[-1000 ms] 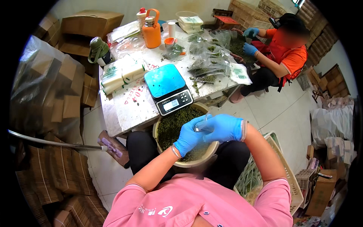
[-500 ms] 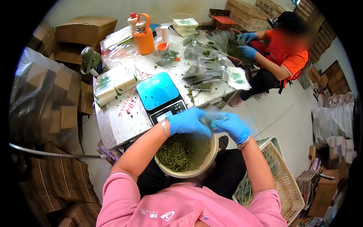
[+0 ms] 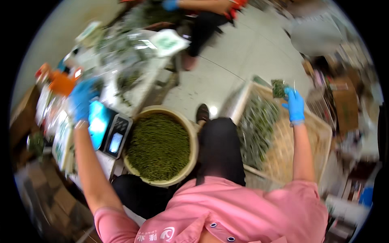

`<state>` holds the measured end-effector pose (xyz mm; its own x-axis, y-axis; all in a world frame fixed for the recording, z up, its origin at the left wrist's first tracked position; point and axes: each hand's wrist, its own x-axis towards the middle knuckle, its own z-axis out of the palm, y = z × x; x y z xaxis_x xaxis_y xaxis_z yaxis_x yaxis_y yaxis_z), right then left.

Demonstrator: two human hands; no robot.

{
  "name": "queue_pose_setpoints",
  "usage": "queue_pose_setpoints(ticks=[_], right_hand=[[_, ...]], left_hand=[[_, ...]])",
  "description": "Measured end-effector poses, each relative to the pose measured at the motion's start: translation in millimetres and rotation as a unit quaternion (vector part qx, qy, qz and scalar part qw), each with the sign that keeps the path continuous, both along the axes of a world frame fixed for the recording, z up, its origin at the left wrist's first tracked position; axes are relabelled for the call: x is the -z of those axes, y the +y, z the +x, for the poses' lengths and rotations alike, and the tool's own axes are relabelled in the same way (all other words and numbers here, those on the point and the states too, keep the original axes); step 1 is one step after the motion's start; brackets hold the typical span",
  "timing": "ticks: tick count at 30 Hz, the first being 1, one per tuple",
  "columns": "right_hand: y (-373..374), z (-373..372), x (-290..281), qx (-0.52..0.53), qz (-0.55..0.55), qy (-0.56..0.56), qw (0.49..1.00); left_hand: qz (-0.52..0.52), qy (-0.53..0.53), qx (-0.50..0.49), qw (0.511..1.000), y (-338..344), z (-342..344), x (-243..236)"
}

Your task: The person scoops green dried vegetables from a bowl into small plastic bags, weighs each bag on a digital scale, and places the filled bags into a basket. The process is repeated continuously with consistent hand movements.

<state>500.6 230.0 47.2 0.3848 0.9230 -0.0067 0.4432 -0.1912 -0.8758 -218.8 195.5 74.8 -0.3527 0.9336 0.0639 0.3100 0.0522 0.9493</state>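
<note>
My right hand (image 3: pixel 295 104), in a blue glove, pinches a small clear bag of green peppercorn-like bits (image 3: pixel 278 88) above the far side of a cream plastic crate (image 3: pixel 320 160). Several filled clear bags (image 3: pixel 258 131) lie in the crate's left part. Over on the left, my blue-gloved left hand (image 3: pixel 82 100) hovers by the digital scale (image 3: pixel 117 135) and the heap of bags on the table; motion smears its fingers. Between my arms stands a round cream tub (image 3: pixel 193 143) filled with loose green bits (image 3: pixel 159 148).
The white table (image 3: pixel 142 91) carries blurred plastic bags (image 3: pixel 125 52), a white stack with green print (image 3: pixel 168 42) and an orange flask (image 3: pixel 60 83). Beyond it a co-worker's blue-gloved hand (image 3: pixel 170 5) shows. Cardboard boxes (image 3: pixel 344 105) and clutter line the right side.
My view has swung right. The hands, together over the tub before, are now wide apart: the right is over the crate with the bag, the left by the scale.
</note>
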Motion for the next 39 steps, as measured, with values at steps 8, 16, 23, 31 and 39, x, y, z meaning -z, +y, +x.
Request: queue_pose_setpoints(ticks=[8, 16, 23, 31, 39], right_hand=[[-179, 80, 63, -0.004, -0.369, -0.442, 0.818], [-213, -6, 117, -0.301, -0.401, -0.351, 0.791], [-152, -199, -28, -0.365, 0.154, -0.401, 0.826], [-198, -360, 158, -0.636, 0.0, -0.48, 0.604], [-180, -357, 72, -0.694, -0.036, -0.411, 0.59]], left_hand=[[-0.142, 0.293, 0.001, 0.945, -141, -27, 6], [0.033, 0.29, -0.076, 0.953, -189, -6, -33], [0.106, 0.284, -0.147, 0.942, -198, -9, -54], [0.05, 0.428, -0.092, 0.898, -174, 11, -2], [0.078, 0.212, -0.134, 0.965, -151, 11, 22]])
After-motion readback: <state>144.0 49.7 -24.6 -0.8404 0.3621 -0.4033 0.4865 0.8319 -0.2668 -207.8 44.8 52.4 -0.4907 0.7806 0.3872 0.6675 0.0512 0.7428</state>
